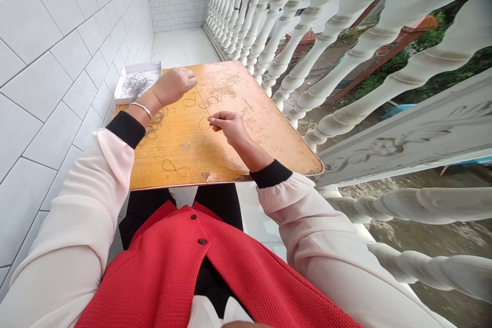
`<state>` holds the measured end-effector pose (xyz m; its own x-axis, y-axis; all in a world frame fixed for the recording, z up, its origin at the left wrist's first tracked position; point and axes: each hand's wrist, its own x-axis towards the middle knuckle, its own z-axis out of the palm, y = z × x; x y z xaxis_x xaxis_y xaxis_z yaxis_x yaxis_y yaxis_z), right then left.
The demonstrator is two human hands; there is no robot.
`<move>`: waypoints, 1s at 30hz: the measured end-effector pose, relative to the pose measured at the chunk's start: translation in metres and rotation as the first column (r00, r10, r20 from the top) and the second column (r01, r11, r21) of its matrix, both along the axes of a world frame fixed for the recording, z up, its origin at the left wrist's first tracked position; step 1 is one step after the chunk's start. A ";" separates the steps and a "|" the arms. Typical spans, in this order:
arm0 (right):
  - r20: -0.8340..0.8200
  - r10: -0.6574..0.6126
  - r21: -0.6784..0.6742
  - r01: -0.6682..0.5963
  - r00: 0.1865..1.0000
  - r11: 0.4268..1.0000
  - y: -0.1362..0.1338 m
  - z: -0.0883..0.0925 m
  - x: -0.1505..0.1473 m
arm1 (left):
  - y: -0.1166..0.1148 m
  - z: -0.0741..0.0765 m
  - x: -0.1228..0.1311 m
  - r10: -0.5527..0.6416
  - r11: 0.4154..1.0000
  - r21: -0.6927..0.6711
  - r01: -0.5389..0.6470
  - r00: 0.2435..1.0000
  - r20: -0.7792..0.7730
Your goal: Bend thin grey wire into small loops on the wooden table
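Observation:
My left hand (176,85) is over the far left part of the table, its fingers closed in a pinch. Nearer the middle, my right hand (229,126) has thumb and fingertips pressed together. A thin dark cord (202,101) runs taut between the two pinches, and a small loop hangs by the right fingertips. Several similar loops of cord (154,125) are heaped beside my left wrist. A figure-eight cord (176,167) lies close to the near edge, and a few more loops lie beyond my right hand. The cord's exact material is too fine to tell.
The worn wooden table (226,156) has peeling pink patches on its right side. A white box (157,67) with a tangle of dark strands stands at its far left corner. White tiled wall (57,97) borders the left, a white balustrade (280,56) the right.

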<state>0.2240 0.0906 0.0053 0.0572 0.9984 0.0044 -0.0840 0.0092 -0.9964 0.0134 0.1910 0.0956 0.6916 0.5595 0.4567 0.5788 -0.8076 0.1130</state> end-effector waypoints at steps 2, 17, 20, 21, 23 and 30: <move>0.000 0.005 -0.007 -0.005 1.000 1.000 -0.001 0.000 0.000 | 0.002 0.002 -0.002 -0.007 1.000 -0.020 0.007 1.000 -0.003; -0.047 -0.006 -0.018 0.005 0.999 1.000 -0.009 0.009 -0.012 | -0.002 -0.010 0.002 0.221 0.974 -0.096 -0.204 0.947 0.232; -0.050 -0.008 -0.021 0.007 0.999 1.000 -0.009 0.009 -0.013 | -0.010 -0.008 0.010 0.249 0.967 -0.101 -0.234 0.952 0.178; -0.052 -0.011 -0.020 0.010 0.999 1.000 -0.009 0.009 -0.013 | -0.012 -0.007 0.012 0.256 0.965 -0.092 -0.244 0.953 0.160; -0.055 -0.014 -0.015 0.013 0.998 1.000 -0.008 0.009 -0.014 | -0.015 -0.006 0.016 0.263 0.964 -0.072 -0.255 0.955 0.138; -0.041 -0.008 -0.003 0.008 0.999 1.000 -0.008 0.007 -0.013 | -0.006 -0.012 0.017 0.206 0.978 -0.040 -0.203 0.948 0.244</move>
<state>0.2107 0.0827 0.0121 0.0657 0.9978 -0.0012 -0.1249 0.0070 -0.9921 0.0308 0.1852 0.0831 0.4291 0.6851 0.5887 0.6843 -0.6720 0.2832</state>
